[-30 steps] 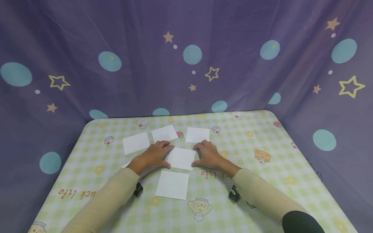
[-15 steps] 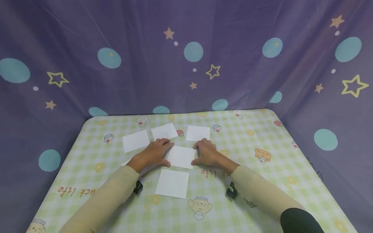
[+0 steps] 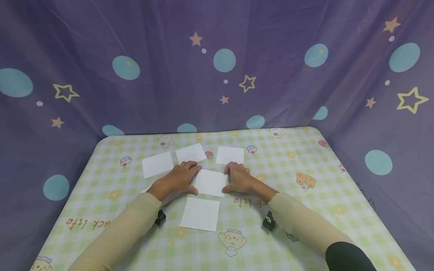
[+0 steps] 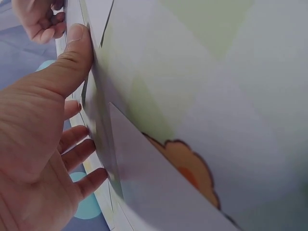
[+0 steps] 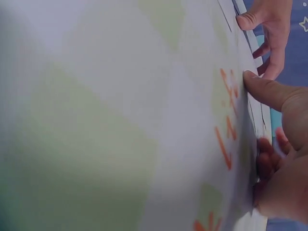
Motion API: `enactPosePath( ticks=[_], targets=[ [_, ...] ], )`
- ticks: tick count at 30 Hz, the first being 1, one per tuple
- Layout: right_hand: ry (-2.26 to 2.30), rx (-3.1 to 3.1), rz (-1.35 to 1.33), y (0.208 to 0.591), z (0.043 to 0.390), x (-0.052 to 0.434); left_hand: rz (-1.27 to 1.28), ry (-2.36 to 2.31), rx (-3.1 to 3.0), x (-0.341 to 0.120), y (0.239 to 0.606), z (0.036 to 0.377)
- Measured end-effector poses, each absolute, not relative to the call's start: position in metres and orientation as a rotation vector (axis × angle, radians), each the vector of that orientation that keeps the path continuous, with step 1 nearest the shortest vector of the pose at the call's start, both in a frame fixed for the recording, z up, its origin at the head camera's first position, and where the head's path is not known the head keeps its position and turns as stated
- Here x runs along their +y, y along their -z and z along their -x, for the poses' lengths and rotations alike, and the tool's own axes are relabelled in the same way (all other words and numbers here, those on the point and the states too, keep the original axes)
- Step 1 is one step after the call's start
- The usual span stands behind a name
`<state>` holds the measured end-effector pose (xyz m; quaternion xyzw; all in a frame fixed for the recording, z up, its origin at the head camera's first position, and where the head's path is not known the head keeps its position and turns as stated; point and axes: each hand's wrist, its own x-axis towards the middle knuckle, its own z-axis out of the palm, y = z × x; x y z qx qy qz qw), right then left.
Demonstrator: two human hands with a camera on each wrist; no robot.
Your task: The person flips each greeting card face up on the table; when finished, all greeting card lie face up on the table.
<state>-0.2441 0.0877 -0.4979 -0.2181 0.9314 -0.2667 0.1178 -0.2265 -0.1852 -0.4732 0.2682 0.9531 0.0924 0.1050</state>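
A white rectangular card lies flat between my two hands in the head view. My left hand is at its left side, the thumb and fingertips by the edge. On the opposite side my right hand has its thumb and fingertips at the card's right edge. In the left wrist view the left fingers reach down to the table, fairly straight. The right fingers bend a little in the right wrist view, while the thumb is extended. Another card lies just nearer than the middle one.
Three more white cards lie farther back: a left one, a middle one and a right one. A further card is partly hidden under my left wrist. A checked cloth covers the table; purple curtains surround it.
The head view has tilted slightly upward since a second ago. Both hands keep their places beside the middle card, and the cards show no clear movement.
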Motion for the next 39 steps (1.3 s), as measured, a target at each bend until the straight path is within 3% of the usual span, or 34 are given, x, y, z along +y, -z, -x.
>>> enactPosePath(
  ticks=[39],
  targets=[
    [1.172, 2.625, 1.065, 0.495, 0.243, 0.100, -0.829, -0.535, 3.060, -0.190, 0.461, 0.227]
  ],
)
